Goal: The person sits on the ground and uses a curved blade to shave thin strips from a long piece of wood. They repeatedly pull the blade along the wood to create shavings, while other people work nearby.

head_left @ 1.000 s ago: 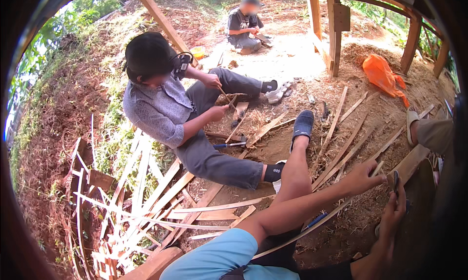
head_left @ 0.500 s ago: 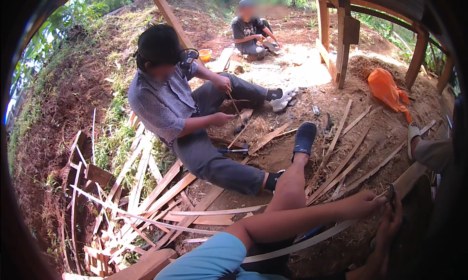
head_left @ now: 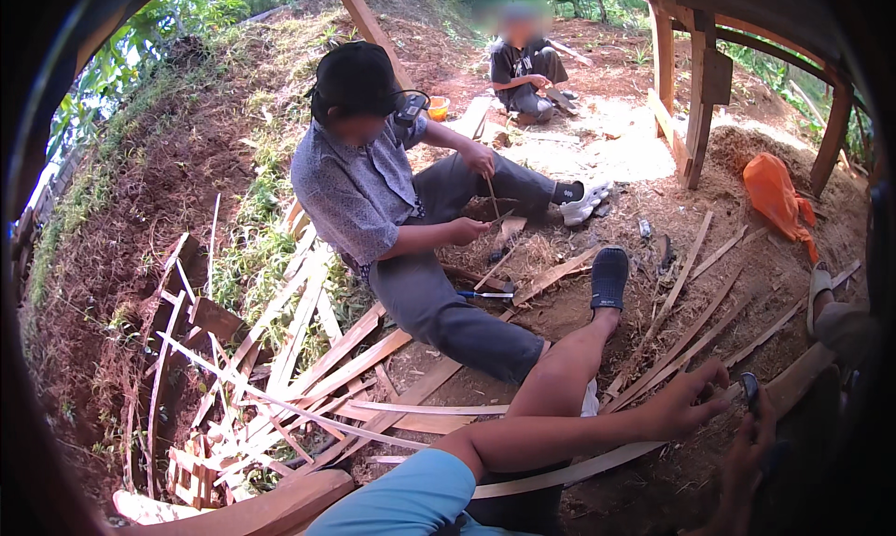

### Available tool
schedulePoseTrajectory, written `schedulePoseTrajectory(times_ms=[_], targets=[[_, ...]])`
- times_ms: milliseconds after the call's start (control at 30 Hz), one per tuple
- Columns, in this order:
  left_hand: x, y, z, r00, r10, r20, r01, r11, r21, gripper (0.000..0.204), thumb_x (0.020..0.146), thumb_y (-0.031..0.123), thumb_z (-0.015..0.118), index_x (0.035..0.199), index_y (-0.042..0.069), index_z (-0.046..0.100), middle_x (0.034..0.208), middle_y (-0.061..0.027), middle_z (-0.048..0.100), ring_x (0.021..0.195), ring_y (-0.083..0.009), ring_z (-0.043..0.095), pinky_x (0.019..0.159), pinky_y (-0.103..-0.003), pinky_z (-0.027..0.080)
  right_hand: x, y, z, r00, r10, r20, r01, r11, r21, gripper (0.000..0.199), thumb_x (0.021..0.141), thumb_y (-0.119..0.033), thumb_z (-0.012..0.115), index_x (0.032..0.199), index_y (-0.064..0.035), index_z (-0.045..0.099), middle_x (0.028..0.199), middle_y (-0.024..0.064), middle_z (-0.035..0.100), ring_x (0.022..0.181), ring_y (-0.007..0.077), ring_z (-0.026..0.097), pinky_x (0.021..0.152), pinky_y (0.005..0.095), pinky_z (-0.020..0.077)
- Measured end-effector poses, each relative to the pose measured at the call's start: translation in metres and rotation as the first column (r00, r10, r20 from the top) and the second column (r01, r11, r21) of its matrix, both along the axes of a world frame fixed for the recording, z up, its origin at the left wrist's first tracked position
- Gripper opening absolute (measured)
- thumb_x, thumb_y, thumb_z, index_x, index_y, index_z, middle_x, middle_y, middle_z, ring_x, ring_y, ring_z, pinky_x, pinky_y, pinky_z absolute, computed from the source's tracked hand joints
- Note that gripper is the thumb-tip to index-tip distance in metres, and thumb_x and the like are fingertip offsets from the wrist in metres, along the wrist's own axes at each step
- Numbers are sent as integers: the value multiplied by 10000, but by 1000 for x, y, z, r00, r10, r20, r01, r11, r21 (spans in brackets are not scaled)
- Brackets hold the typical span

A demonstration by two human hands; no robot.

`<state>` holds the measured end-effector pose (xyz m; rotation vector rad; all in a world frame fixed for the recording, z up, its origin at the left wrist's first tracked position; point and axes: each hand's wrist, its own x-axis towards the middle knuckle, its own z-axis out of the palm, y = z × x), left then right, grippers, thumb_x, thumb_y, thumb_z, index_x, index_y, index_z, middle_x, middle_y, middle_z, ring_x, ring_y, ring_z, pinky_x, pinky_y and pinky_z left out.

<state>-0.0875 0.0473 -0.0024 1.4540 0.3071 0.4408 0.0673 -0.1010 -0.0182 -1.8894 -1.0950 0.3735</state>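
My left hand [head_left: 693,402] reaches out from a light blue sleeve at the lower middle, fingers curled but apart, with nothing plainly held. Close beside it, in shadow, my right hand [head_left: 751,443] is closed around a small dark tool [head_left: 749,387] whose rounded top glints; its exact kind is unclear. A long pale wood strip [head_left: 574,471] passes under my left forearm, its far end near the left hand. Beyond my arm, a leg in a dark clog [head_left: 609,277] stretches out over the soil.
A seated co-worker [head_left: 350,177] in grey trousers holds a thin stick. Another person [head_left: 527,69] sits farther back. Wood slats [head_left: 364,373] lie piled at left. An orange bag [head_left: 777,195] rests near wooden posts [head_left: 700,107]. A blue-handled tool [head_left: 485,294] lies on the ground.
The view has shifted, so the scene sits farther right and slightly lower. My left hand's fingers have loosened and lifted a little from the right hand, which keeps the dark tool.
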Motion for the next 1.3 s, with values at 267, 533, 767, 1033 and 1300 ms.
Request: schedulePoseTrajectory(times_ms=[267, 533, 767, 1033, 1300], targets=[[-10, 3, 6, 999, 47, -22, -49, 997, -65, 241, 947, 209, 557, 1021, 70, 375, 678, -51, 553, 478, -95, 559, 402, -241, 441, -1, 3, -19, 982, 51, 181, -64, 996, 62, 392, 918, -62, 461, 1303, 8, 491, 1221, 144, 569, 1067, 213, 559, 804, 284, 440], [15, 20, -21, 973, -162, -164, 82, 908, -411, 301, 940, 363, 568, 951, 69, 505, 739, -28, 590, 554, -104, 604, 457, -241, 498, 17, -7, -38, 999, -37, -9, 37, 999, 22, 438, 937, -81, 476, 1370, -44, 419, 1100, 97, 554, 754, 103, 497, 606, 214, 400], [6, 32, -12, 981, -46, -190, -74, 814, -576, 183, 952, 231, 554, 969, 49, 566, 688, -71, 635, 440, -115, 579, 360, -210, 434, -13, 17, -13, 998, -70, 0, 70, 995, 75, 397, 924, -174, 573, 1298, -97, 462, 1037, 156, 608, 796, 248, 627, 639, 338, 497], [11, 24, -21, 969, -1, -247, -103, 908, -406, 194, 924, 166, 516, 1025, 6, 560, 683, -60, 592, 450, -85, 526, 375, -181, 415, -20, 19, -13, 993, 17, 121, -23, 999, 48, 344, 900, -120, 571, 1233, -64, 504, 1092, 204, 606, 963, 388, 615, 785, 427, 499], [10, 18, -7, 982, -56, -180, -3, 950, -311, 222, 914, 229, 527, 988, 20, 551, 660, -10, 543, 455, -65, 496, 400, -200, 396, -36, 13, -23, 986, 4, -170, 0, 1000, 27, 381, 982, -176, 447, 1333, -30, 431, 1020, 128, 590, 563, 156, 532, 522, 292, 443]])
